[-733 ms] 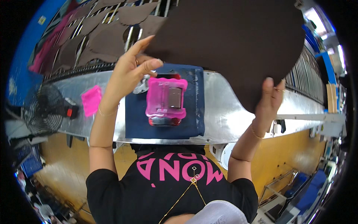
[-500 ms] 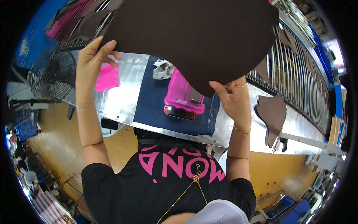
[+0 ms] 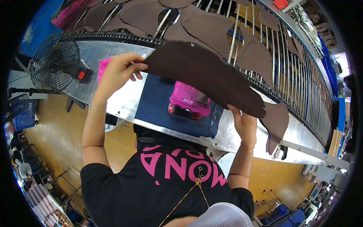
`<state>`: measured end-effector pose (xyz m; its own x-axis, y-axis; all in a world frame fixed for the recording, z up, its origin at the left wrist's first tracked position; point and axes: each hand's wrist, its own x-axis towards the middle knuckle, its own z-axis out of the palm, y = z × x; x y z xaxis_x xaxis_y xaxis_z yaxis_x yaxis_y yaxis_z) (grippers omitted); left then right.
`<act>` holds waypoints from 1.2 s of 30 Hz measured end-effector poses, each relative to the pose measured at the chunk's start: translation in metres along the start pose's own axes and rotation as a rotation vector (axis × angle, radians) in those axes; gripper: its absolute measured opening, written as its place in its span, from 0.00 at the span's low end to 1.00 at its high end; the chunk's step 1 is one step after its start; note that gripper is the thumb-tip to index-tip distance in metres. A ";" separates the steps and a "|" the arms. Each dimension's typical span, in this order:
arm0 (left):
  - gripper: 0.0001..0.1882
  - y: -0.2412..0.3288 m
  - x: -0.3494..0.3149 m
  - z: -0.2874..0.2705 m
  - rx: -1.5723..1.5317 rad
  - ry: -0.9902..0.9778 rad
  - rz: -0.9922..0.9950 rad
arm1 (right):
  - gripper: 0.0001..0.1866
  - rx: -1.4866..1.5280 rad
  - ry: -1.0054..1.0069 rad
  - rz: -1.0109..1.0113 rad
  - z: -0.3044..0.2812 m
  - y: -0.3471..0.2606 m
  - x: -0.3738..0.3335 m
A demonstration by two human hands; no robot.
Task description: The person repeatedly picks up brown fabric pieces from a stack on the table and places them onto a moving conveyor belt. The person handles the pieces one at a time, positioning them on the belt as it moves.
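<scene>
A large dark brown cut panel [image 3: 204, 72], thin like leather or fabric, hangs tilted above the bench, held up at both ends. My left hand [image 3: 121, 73] pinches its left corner between thumb and fingers. At its lower right edge, my right hand [image 3: 245, 123] grips it with the thumb on the near side. Beneath the panel, partly covered by it, a bright pink plastic tray [image 3: 183, 96] lies on a dark blue mat [image 3: 153, 109]. A shiny red and black object [image 3: 184, 112] shows under the tray's near side. Close to my right hand is a pile of brown panels [image 3: 278, 119].
Beyond the metal bench [image 3: 113, 49] runs a conveyor rack [image 3: 278, 60] of metal bars with several brown panels [image 3: 210, 28] lying on it. A black fan [image 3: 55, 64] stands at the left. Another pink piece [image 3: 103, 68] is half hidden behind my left hand.
The panel has come down and nearer, now tilted so it looks narrow, uncovering the rack behind. My left hand has shifted right and slightly down; my right hand has dropped lower.
</scene>
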<state>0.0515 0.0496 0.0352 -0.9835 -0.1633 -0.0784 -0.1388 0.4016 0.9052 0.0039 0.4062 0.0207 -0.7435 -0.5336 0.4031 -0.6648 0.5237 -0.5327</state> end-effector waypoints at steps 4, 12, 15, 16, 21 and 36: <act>0.05 0.004 0.021 0.037 0.195 -0.120 0.307 | 0.08 0.073 0.024 0.288 -0.011 0.017 -0.054; 0.05 0.047 0.040 0.099 0.427 -0.343 0.748 | 0.07 0.276 0.171 0.630 -0.077 0.036 -0.141; 0.05 0.062 0.051 0.133 0.387 -0.423 0.865 | 0.07 0.098 0.017 0.736 -0.124 0.025 -0.153; 0.05 0.068 0.060 0.145 0.360 -0.435 0.906 | 0.07 0.033 0.046 0.725 -0.132 0.023 -0.156; 0.02 0.132 0.104 0.176 0.411 -0.246 1.274 | 0.06 -0.025 0.417 0.718 -0.173 0.036 -0.156; 0.16 0.160 0.152 0.093 0.471 0.361 1.013 | 0.14 1.155 0.988 0.711 0.008 0.250 0.056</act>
<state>-0.1311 0.1730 0.1292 -0.5899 0.2062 0.7807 0.5843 0.7763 0.2365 -0.2028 0.5021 -0.0958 -0.9079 0.4073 -0.0994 -0.1343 -0.5071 -0.8514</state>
